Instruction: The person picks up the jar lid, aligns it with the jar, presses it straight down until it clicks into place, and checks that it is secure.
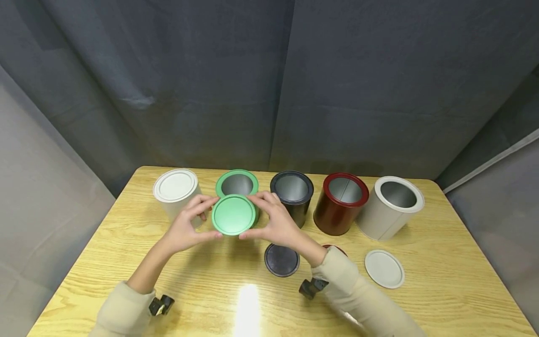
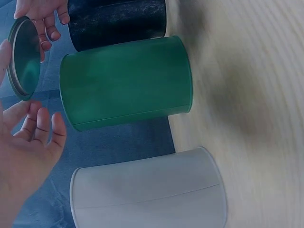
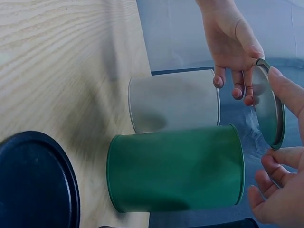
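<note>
A round green lid [image 1: 233,215] is held level between both hands, in front of and above the open green can [image 1: 237,182]. My left hand [image 1: 187,227] pinches its left edge between thumb and fingers. On the right edge, my right hand [image 1: 275,220] grips it the same way. In the left wrist view the lid [image 2: 24,59] stands apart from the rim of the green can [image 2: 126,80]. The right wrist view shows the lid's metallic underside [image 3: 265,102], also clear of the can's mouth. Part of the green can is hidden behind the lid in the head view.
Left of the green can stands a white can [image 1: 176,189] with its lid on. To the right are open black [image 1: 292,196], dark red [image 1: 340,206] and white [image 1: 389,208] cans. A black lid [image 1: 282,260], a white lid [image 1: 384,269] and a partly hidden red lid [image 1: 337,249] lie in front.
</note>
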Tool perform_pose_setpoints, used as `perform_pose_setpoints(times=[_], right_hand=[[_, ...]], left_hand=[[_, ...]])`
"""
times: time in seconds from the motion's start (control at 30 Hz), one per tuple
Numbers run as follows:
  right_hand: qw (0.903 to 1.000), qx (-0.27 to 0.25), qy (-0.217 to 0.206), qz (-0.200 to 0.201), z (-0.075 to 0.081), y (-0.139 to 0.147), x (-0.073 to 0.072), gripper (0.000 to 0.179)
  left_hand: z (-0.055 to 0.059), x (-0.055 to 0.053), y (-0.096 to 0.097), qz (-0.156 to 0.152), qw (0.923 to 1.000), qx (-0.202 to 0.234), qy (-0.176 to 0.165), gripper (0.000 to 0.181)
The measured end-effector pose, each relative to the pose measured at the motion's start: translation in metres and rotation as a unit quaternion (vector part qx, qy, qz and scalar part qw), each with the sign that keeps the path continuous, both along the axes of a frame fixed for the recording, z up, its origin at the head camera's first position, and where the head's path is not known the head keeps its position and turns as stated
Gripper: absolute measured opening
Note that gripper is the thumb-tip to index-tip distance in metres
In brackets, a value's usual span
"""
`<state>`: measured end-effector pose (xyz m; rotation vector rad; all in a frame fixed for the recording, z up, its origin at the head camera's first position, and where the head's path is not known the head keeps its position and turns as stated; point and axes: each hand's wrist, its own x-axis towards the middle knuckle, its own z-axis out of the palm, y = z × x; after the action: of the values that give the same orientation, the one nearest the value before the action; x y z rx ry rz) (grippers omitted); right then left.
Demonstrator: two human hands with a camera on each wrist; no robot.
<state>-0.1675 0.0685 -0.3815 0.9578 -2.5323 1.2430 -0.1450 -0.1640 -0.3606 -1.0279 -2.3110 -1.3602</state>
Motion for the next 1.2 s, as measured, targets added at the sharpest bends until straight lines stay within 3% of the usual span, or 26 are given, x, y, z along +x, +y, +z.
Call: perform_pose_setpoints(times=[0.2, 0.3, 0.4, 0.53, 0.7, 0.8, 1.03, 1.2], right_hand=[[0.9998, 0.014, 0.015, 0.001, 0.005, 0.001, -0.006, 0.078], [0.9995, 0.026, 0.016, -0.002, 0.008, 0.0, -0.009, 0.078], [0.9992, 0.036, 0.012, -0.006, 0.01, 0.0, -0.013, 0.078], [0.9988, 0.048, 0.012, -0.005, 0.014, 0.0, -0.02, 0.077], [0.9977, 0.067, 0.008, -0.002, 0.019, 0.001, -0.029, 0.076], [0.9966, 0.082, 0.009, 0.004, 0.022, 0.001, -0.034, 0.076], [0.9945, 0.098, 0.032, 0.018, 0.028, 0.0, -0.047, 0.079], [0.9939, 0.107, 0.025, 0.015, 0.03, 0.001, -0.056, 0.081]], left_hand=[[0.005, -0.005, -0.001, -0.005, 0.9999, -0.009, 0.005, 0.067], [-0.004, -0.013, -0.005, 0.002, 0.9998, -0.017, -0.004, 0.071], [-0.005, -0.017, -0.004, 0.009, 0.9995, -0.023, -0.018, 0.071], [0.009, -0.014, 0.001, 0.015, 0.9992, -0.025, -0.027, 0.068], [0.014, -0.018, 0.003, 0.026, 0.9986, -0.029, -0.035, 0.066], [0.01, -0.025, 0.002, 0.028, 0.9983, -0.027, -0.043, 0.066], [-0.012, -0.05, -0.007, 0.054, 0.9957, -0.044, -0.061, 0.071], [-0.01, -0.062, -0.008, 0.056, 0.9952, -0.055, -0.058, 0.071]])
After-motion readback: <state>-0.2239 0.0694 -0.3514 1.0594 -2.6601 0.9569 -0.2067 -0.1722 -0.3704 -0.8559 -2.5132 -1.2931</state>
